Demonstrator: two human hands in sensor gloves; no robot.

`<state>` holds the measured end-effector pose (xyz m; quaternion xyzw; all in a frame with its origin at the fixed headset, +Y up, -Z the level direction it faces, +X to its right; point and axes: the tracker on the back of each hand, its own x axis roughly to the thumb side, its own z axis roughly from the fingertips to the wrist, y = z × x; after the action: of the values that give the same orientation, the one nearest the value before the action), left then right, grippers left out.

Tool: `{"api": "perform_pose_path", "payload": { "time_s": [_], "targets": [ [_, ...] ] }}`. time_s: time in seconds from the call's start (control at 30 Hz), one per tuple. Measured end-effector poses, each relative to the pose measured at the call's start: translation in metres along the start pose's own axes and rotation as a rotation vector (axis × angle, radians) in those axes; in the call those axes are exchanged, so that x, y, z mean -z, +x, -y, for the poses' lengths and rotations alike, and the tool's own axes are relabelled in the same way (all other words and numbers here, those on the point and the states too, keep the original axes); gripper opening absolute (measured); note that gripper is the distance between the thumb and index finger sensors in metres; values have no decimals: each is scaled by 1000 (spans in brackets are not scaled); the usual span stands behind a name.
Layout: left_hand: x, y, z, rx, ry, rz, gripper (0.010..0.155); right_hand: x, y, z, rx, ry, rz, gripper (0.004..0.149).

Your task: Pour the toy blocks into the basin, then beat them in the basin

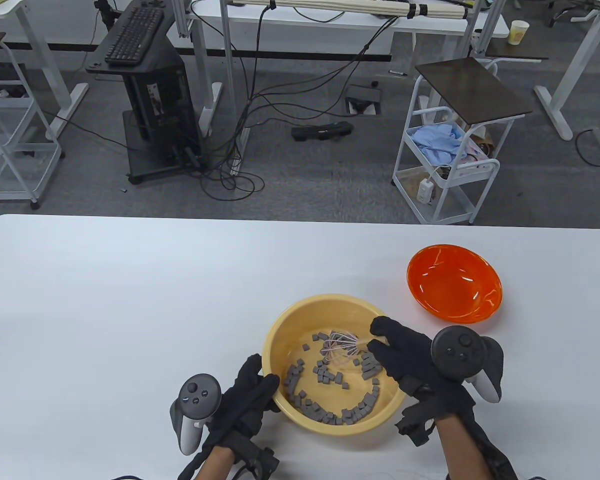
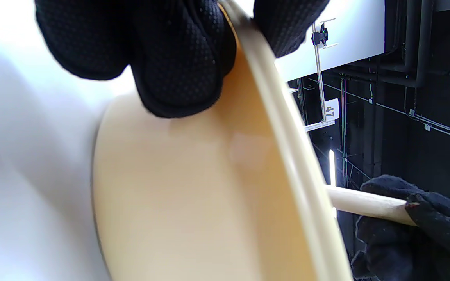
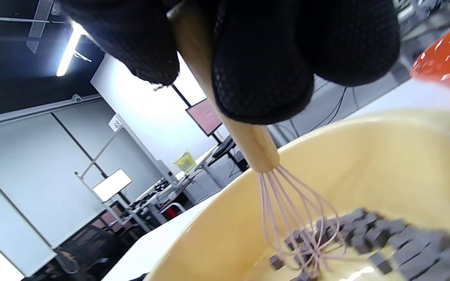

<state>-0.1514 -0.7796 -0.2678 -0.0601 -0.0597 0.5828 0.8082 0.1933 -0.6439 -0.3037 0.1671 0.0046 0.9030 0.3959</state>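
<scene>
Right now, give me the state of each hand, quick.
Left hand: grips the rim of the yellow basin.
Right hand: closed around the whisk handle, wires among the grey blocks.

The white desk (image 1: 130,280) is carrying two vessels. A yellow basin (image 1: 300,312) is sitting on it near the front edge, a little right of the middle, and small grey toy blocks (image 1: 330,375) are lying inside this basin. An orange bowl (image 1: 454,280) is resting on the desk further back and to the right, near the basin but not touching it. Both are standing upright.
</scene>
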Motion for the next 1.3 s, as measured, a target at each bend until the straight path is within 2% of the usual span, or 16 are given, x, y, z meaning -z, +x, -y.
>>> {"api": "perform_pose_path", "payload": {
  "time_s": [0.37,0.6,1.0,1.3],
  "targets": [
    [0,0,0,-2,-1,0,71,3,7,-11,147,121,78,49],
    [0,0,0,-2,-1,0,71,-1,12,0,78,142,95,44],
    [0,0,1,-9,-7,-4,71,-14,17,29,-109,38,28,39],
    [-1,0,0,-11,-10,-7,71,-20,21,37,-235,-72,-7,40]
  ]
}}
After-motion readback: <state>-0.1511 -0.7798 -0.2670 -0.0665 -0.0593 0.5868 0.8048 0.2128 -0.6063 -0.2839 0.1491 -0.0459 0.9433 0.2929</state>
